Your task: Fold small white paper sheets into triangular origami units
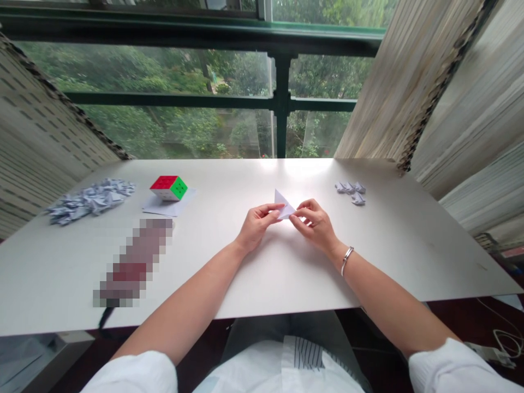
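A small piece of folded white paper point(285, 204), with a pointed triangular corner standing up, is held between both hands just above the white table. My left hand point(259, 222) pinches its left side between thumb and fingers. At the lower right corner, my right hand point(314, 222) is closed on the paper with thumb and fingertips; a silver bracelet is on that wrist. The fingers hide part of the lower folds. Several small folded paper pieces point(351, 191) lie to the right, beyond my right hand.
On the white table point(196, 267), a Rubik's cube point(168, 188) rests on white paper sheets point(159, 207). A large heap of folded paper pieces point(93, 201) lies at the far left. A pixelated object point(137, 262) with a dark strap is nearer. Curtains and a window stand behind.
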`<state>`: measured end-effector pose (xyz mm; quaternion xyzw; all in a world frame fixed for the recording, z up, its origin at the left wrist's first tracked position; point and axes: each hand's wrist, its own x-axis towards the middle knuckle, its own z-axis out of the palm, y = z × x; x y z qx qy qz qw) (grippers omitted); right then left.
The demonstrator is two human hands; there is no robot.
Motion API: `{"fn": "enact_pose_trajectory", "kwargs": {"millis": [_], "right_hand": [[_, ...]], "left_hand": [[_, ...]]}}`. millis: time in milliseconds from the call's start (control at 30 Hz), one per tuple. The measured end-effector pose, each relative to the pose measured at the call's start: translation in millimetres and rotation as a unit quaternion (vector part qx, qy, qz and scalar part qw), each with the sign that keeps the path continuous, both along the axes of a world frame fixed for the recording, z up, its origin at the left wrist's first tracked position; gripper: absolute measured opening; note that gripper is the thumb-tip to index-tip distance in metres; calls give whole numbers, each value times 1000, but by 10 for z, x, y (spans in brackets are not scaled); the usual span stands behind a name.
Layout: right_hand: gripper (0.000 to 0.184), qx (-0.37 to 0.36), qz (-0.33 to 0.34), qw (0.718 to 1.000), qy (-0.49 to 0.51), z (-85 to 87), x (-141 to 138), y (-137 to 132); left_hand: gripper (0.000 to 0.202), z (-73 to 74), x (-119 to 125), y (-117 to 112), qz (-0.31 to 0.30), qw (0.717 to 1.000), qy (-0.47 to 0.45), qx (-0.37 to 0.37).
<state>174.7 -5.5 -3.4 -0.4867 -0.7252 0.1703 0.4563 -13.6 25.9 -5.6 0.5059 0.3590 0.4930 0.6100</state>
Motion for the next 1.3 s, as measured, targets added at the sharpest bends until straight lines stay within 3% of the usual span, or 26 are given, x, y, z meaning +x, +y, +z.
{"fn": "enact_pose_trajectory", "kwargs": {"millis": [200, 567, 767, 1000, 1167, 1300], "right_hand": [[34, -69, 34, 989, 130, 33, -30, -20], [38, -120, -7, 983, 141, 8, -24, -33], [35, -89, 21, 993, 71, 56, -45, -75], [36, -105, 50, 989, 90, 66, -58, -75], [36, -158, 41, 955, 248, 36, -40, -29], [34, -195, 72, 932, 298, 47, -39, -28]], "left_hand": [[44, 3, 7, -89, 29, 997, 58, 33], [49, -9, 11, -132, -27, 999, 7, 28], [42, -14, 11, -90, 9, 1000, -19, 17], [35, 26, 30, -124, 16, 1000, -25, -4], [32, 51, 49, -211, -25, 999, -13, 23], [41, 80, 66, -269, -64, 998, -7, 8]]}}
